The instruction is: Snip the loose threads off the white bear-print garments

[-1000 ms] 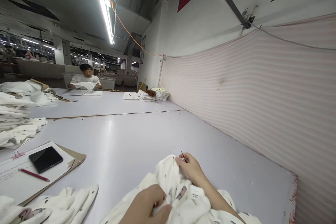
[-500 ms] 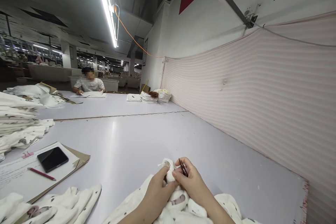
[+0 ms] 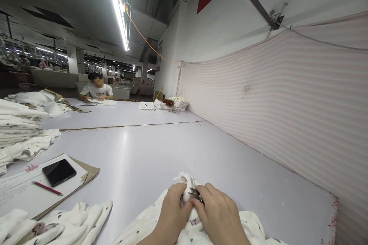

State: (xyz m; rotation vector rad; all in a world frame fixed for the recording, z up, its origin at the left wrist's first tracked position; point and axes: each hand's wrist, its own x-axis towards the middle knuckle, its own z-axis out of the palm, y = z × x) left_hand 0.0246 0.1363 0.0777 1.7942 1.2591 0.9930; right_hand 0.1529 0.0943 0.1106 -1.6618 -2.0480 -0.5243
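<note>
A white garment with a small dark print (image 3: 143,222) lies bunched at the table's near edge. My left hand (image 3: 172,210) pinches a gathered white part of it, thumb and fingers closed on the cloth. In my right hand (image 3: 220,210) is a pair of small dark thread snips (image 3: 196,194), their blades apart and pointing left at the cloth my left hand holds. The lower part of the snips is hidden inside my right hand. Whether the blades touch the cloth I cannot tell.
Left on the white table (image 3: 149,153) are a phone (image 3: 59,172), a red pencil (image 3: 47,188) and clipped papers (image 3: 17,195). Printed garments (image 3: 17,130) are piled beyond. Folded white stacks (image 3: 163,105) stand at the far end. Another person (image 3: 96,88) sits across. Striped cloth (image 3: 273,95) covers the right wall.
My right hand has turned palm-down, and the snips have swung from upright to pointing left, against the bunched cloth. My left hand keeps its hold. The other person's hand has shifted on the papers.
</note>
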